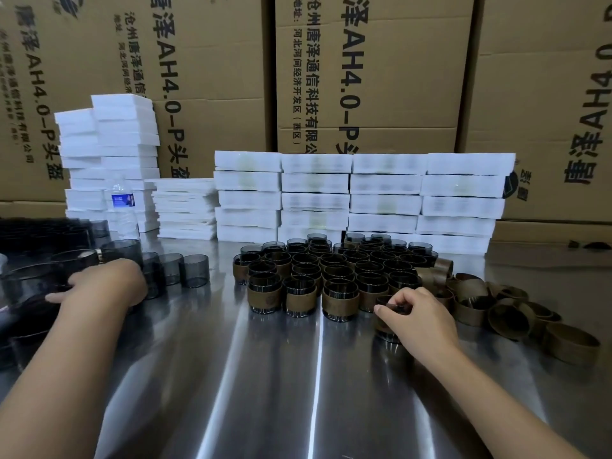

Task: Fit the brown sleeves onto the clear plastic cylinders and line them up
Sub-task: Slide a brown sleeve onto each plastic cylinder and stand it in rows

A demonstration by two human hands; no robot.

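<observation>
Several sleeved cylinders (331,273) stand packed in rows at the table's middle, each a smoky clear cup with a brown band. My right hand (417,313) grips the rim of a sleeved cylinder (385,329) standing at the right end of the front row. Loose brown sleeves (510,319) lie in a heap to the right of it. Bare clear cylinders (185,270) stand and lie in stacks at the left. My left hand (102,286) rests over those stacks, fingers curled on a bare cylinder (33,286).
The table (265,376) is shiny steel. White foam boxes (364,193) are stacked along its back, with a water bottle (122,207) at the back left. Large cardboard cartons (364,77) form a wall behind.
</observation>
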